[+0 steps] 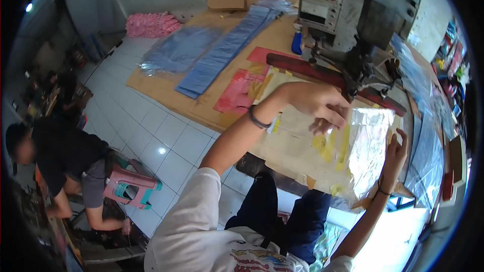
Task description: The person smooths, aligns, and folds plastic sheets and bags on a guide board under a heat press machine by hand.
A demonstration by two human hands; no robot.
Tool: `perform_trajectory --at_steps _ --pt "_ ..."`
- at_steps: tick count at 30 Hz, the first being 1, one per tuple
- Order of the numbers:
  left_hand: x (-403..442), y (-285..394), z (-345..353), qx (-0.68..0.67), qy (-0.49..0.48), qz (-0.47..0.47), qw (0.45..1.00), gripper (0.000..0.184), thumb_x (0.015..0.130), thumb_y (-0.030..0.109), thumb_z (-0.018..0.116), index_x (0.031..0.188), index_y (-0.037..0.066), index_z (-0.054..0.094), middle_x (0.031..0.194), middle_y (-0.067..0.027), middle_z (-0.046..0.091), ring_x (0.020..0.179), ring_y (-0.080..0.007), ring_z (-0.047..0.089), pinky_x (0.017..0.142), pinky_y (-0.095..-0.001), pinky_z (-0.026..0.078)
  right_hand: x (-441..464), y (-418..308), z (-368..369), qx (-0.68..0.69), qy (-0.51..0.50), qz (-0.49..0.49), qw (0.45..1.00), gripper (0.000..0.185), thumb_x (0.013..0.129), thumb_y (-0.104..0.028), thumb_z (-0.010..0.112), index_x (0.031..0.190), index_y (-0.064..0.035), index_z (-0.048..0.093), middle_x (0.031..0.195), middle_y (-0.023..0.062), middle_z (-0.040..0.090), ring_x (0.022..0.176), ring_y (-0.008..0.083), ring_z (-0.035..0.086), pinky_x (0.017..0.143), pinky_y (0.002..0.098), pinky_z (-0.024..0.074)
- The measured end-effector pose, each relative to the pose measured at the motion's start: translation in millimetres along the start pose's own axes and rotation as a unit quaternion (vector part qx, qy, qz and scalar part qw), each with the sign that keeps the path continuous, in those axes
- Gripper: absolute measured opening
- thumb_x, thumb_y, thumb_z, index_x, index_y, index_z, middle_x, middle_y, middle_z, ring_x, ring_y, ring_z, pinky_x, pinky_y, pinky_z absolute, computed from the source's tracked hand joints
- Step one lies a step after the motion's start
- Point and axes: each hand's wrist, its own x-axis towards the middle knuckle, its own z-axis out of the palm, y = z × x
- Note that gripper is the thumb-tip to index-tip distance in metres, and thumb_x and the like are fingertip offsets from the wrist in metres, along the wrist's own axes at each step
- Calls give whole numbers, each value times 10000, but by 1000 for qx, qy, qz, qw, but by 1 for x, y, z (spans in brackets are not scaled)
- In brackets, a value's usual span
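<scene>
Head view — ease shiny film (372, 143) flat over board (290, 146), left grip (317, 105) and right grip (396, 155) near edges — clamped or apart, cannot tell.

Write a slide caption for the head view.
Shiny sheet on a tan surface between left hand and right hand, near a machine.

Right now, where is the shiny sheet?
In the head view, the shiny sheet is right of centre, between the left hand and the right hand, over the tan board, below the dark red bar.
</scene>
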Motion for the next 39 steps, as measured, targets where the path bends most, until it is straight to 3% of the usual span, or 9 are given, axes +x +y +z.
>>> perform_trajectory --at_steps 5,10,14,21,24,28,31,35,39 --pt "-151 28 -15 7 311 53 949 143 1018 144 589 929 32 605 680 -49 622 530 -136 601 469 -279 483 0 4 -5 23 -40 -1 999 198 1049 -122 532 1218 -41 597 609 -35 407 580 51 289 515 293 207" --pt "-310 -8 -60 -27 712 65 699 217 1032 249 562 1023 38 612 788 -77 649 577 -166 625 496 -312 494 -2 1 -1 38 -60 7 997 197 1056 -133 529 1222 -50 594 609 -43 365 576 52 278 518 292 203" --pt "-369 -55 -83 -25 841 1 541 255 1059 245 503 1131 14 583 828 -98 658 626 -192 644 541 -342 509 -2 0 -2 14 -83 6 996 203 1049 -137 539 1228 -60 595 608 -34 356 566 67 290 516 299 224" --pt "-390 -119 -114 -11 809 -155 566 299 1087 249 459 1210 -11 540 868 -136 663 506 -184 604 399 -309 454 -4 0 -2 -7 -91 -14 996 218 1029 -121 551 1232 -59 597 607 0 362 568 83 304 524 313 248" --pt "-366 -132 -119 44 889 -93 446 272 1068 230 514 1196 -8 548 877 -135 659 489 -183 593 391 -328 474 -3 -5 -9 -21 -99 -8 995 222 1018 -98 555 1234 -63 597 602 3 372 565 84 312 531 313 256" --pt "-377 -144 -115 407 863 -137 266 365 937 220 699 1202 2 576 954 -173 650 850 -327 693 709 -509 550 -1 -1 -1 -20 -97 1 995 233 1019 -96 546 1246 -63 592 604 -2 371 566 78 317 527 308 257" --pt "-370 -136 -101 381 856 -193 292 435 884 309 724 1234 68 629 1131 -161 658 1168 -336 600 959 -609 439 -2 1 -3 -14 -110 19 994 243 1024 -107 541 1260 -77 591 611 -9 397 569 78 331 522 302 263" --pt "-356 -128 -96 413 637 -479 440 445 914 497 585 1282 271 688 1439 -66 564 1403 -294 409 1130 -690 221 -2 4 -5 -39 -106 -19 993 241 1016 -112 554 1250 -79 600 624 15 428 568 93 362 524 312 283" --pt "-368 -147 -110 445 597 -515 425 467 920 473 560 1336 281 654 1474 -112 524 1421 -328 395 1131 -668 262 -8 -16 -3 -71 -107 8 992 206 995 -117 568 1185 -77 637 637 71 504 578 125 446 547 332 366"
